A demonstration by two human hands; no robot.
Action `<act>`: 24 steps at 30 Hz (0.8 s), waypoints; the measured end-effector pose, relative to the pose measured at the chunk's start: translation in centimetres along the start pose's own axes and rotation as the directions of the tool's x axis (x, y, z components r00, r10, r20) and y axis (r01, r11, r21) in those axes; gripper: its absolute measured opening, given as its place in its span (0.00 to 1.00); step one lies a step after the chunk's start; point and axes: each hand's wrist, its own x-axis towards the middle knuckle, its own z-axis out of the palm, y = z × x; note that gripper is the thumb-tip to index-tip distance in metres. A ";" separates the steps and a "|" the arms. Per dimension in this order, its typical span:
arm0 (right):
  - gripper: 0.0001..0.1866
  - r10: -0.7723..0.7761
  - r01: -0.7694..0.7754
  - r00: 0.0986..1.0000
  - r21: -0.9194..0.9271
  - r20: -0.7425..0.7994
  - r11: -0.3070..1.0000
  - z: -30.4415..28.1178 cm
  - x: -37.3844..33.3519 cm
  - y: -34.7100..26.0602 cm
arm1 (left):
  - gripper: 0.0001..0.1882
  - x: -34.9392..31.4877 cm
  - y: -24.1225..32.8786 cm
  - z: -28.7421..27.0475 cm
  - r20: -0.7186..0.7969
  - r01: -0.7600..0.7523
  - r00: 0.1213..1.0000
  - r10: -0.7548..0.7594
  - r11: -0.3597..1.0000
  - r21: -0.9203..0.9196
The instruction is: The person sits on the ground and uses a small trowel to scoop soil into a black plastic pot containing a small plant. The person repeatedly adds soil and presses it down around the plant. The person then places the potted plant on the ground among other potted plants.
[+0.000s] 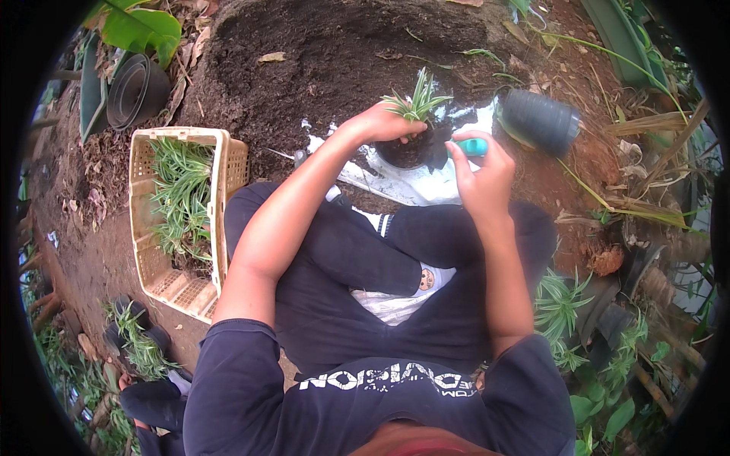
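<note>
While the left hand (389, 124) grips a plant (419, 100) over dark soil (403, 154), we find the right hand (487, 171) closed around a teal handle (473, 147); a crate (223, 190) sits leftward.

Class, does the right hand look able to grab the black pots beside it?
Probably yes, once the right hand sets down the turquoise handle: nothing visible blocks its way to the pots.
</note>
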 end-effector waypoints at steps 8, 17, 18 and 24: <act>0.08 0.019 -0.018 0.999 0.032 -0.037 0.999 -0.1 0.2 -0.6 | 0.16 0.1 -0.1 -0.1 0.003 -0.004 1.000 0.003 1.000 0.026; 0.06 0.044 -0.043 0.999 0.056 -0.023 0.998 -1.0 1.9 1.3 | 0.15 -0.1 -0.2 0.0 -0.022 0.014 1.000 -0.015 0.999 -0.050; 0.06 0.042 -0.040 0.999 0.083 -0.017 0.996 -1.1 2.3 1.3 | 0.15 -0.1 -0.2 0.1 -0.019 0.016 1.000 -0.017 0.998 -0.061; 0.07 -0.115 0.100 0.983 0.112 0.143 0.989 -0.7 2.6 2.3 | 0.15 -0.1 -0.1 0.0 -0.010 0.018 1.000 -0.019 0.997 -0.074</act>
